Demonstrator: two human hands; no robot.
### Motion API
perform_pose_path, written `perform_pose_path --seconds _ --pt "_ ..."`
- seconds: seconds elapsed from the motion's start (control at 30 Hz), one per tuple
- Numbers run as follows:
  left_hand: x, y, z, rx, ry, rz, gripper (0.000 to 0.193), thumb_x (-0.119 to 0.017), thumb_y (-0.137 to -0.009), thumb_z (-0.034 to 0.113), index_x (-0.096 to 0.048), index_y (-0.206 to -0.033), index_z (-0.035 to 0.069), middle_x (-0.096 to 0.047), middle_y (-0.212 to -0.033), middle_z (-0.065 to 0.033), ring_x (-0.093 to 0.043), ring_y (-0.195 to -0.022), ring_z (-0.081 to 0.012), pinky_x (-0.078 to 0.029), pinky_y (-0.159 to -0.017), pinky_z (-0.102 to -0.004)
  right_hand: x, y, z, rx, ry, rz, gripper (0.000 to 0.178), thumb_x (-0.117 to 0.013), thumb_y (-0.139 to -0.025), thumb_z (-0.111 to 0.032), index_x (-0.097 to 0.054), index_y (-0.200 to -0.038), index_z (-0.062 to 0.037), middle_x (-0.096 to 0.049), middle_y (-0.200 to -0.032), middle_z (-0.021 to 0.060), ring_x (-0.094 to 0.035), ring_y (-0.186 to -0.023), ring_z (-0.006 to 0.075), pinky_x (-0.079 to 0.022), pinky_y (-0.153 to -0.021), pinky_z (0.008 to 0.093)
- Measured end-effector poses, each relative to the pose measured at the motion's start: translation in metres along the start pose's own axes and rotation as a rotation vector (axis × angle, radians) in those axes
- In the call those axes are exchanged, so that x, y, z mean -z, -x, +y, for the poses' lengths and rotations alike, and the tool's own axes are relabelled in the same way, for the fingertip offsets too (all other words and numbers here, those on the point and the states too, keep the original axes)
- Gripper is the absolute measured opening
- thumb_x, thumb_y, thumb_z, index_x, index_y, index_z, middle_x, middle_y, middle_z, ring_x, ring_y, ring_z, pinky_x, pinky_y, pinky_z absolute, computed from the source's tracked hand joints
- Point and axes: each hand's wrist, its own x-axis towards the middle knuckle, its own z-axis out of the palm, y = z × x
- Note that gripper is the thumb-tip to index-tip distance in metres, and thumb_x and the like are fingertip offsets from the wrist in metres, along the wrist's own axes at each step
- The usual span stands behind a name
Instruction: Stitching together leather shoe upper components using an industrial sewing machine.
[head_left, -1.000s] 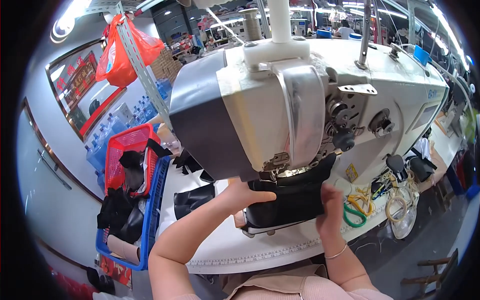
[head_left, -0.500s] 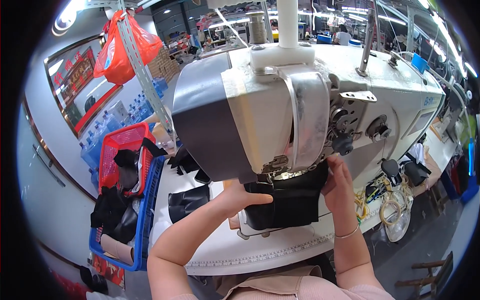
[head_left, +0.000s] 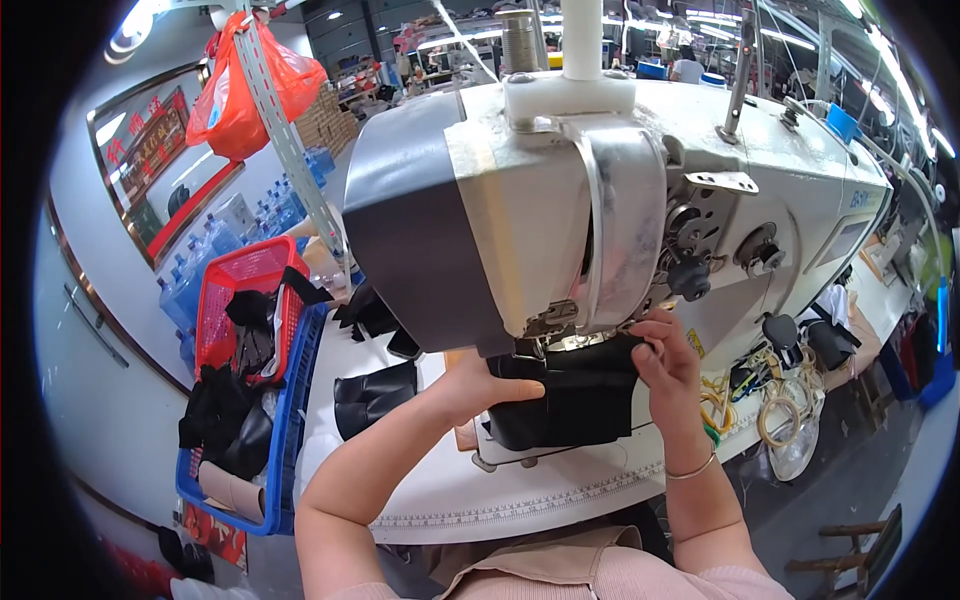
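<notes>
A black leather-like piece lies under the head of a white and grey sewing machine, beneath the needle area. My left hand holds it at the left, thumb stretched along its top; the other fingers are hidden by the machine and the material. Beside the piece's upper right corner, close to the lower edge of the clear guard, my right hand is closed in a pinch. Whatever is between those fingertips is too small to make out.
Another folded black piece lies on the white table at the left. Beyond it stand a blue crate and a red basket with black material. Tape rolls and cords hang at the right. A wooden stool stands lower right.
My right hand has left the piece's right edge and moved slightly up and inward, its fingers now pinched near the needle area. My left hand stays on the piece.
</notes>
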Motion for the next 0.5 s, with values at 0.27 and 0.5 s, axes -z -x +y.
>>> perform_pose_path --seconds 0.27,0.5 --pt "0.000 0.008 0.013 0.017 0.014 -0.030 0.048 -0.071 -0.072 0.010 -0.052 -0.115 -0.001 -0.057 -0.105 -0.0102 -0.054 -0.087 -0.0177 -0.042 -0.067 -0.0270 0.007 0.004 0.035 -0.452 -0.078 0.147 0.031 -0.055 -0.090 -0.034 -0.052 -0.106 -0.0083 -0.046 -0.083 -0.0068 -0.039 -0.071 0.0020 -0.034 -0.062 0.0184" --pt "-0.003 0.009 0.022 -0.016 0.098 -0.024 0.037 -0.069 -0.073 0.004 -0.057 -0.108 -0.002 -0.061 -0.095 -0.0081 -0.058 -0.083 -0.0165 -0.049 -0.069 -0.0272 0.018 0.009 0.050 -0.120 0.115 0.356 0.023 -0.059 -0.088 -0.023 -0.049 -0.098 -0.0059 -0.047 -0.075 -0.0043 -0.042 -0.067 0.0020 -0.037 -0.056 0.0201"
